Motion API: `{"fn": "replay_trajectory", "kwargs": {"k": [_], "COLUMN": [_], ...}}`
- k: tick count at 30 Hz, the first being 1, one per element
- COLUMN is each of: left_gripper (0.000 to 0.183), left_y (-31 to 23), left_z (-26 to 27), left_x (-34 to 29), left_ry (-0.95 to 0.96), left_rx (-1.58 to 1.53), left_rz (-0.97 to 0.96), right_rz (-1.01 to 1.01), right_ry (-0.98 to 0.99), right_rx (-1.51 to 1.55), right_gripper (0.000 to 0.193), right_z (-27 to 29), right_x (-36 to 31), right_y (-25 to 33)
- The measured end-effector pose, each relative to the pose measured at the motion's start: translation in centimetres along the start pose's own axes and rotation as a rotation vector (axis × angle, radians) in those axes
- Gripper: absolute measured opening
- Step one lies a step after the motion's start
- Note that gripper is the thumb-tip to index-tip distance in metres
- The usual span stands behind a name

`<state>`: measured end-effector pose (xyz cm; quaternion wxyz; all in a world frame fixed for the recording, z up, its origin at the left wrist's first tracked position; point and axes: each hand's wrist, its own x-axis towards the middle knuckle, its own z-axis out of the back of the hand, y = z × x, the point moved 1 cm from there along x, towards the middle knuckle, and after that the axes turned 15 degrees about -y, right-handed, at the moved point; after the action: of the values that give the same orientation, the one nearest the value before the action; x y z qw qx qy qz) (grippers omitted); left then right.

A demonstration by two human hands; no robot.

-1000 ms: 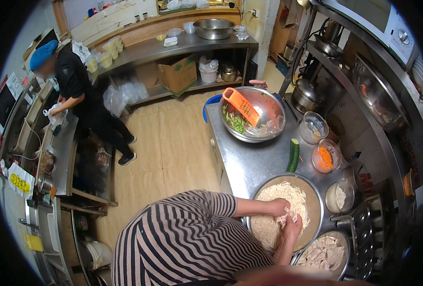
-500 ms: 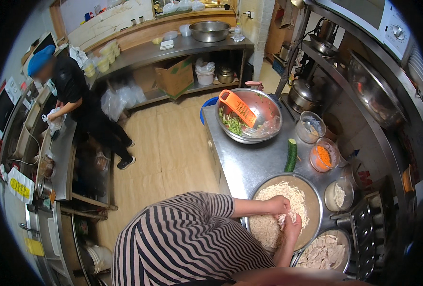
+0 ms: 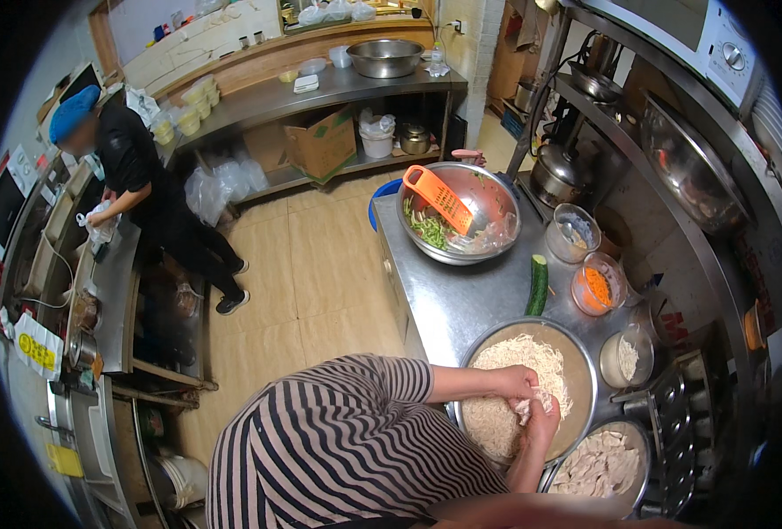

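Observation:
My left hand and my right hand are close together, fingers pinched on a small piece of pale meat that looks like cooked chicken. They hover over a wide round metal pan. Fine pale shreds cover its far part, and a second heap of shreds lies at its near left. Beside the pan, at the near right, a smaller round dish holds larger pieces of pale meat. My fingers partly hide the piece between them.
Beyond the pan lies a cut cucumber. A big steel bowl holds green shreds and an orange grater. Along the right stand tubs, one with orange shreds, under a metal shelf. A co-worker in a blue cap stands at the left counter.
Both hands stay over the pan with only a slight shift of the fingers on the meat. The co-worker has barely moved.

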<state>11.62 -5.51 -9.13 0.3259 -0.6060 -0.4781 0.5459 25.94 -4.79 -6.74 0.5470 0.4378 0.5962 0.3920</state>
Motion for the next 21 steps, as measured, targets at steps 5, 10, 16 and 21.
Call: {"fn": "replay_trajectory", "kwargs": {"k": [5,10,16,21], "left_gripper": [0.015,0.016,0.019,0.025], "left_y": [-0.1,0.2,0.1,-0.5], "left_z": [0.1,0.2,0.7,0.4], "left_x": [-0.3,-0.2,0.2,0.3], "left_ry": [-0.094,-0.051,-0.021,-0.093], "left_rx": [-0.092,-0.041,-0.013,0.456], "left_rz": [0.014,0.009,0.029,-0.138], "right_rz": [0.015,0.088,0.117,0.116], "right_ry": [0.037,0.054,0.041,0.067], "right_rx": [-0.032,-0.131,-0.169,-0.234], "right_gripper": [0.022,0.021,0.019,0.023], "right_z": [0.2,0.6,0.6,0.2], "right_x": [0.1,1.1,1.2,0.6], "right_y": [0.1,-1.0,-1.2,-0.3]}}
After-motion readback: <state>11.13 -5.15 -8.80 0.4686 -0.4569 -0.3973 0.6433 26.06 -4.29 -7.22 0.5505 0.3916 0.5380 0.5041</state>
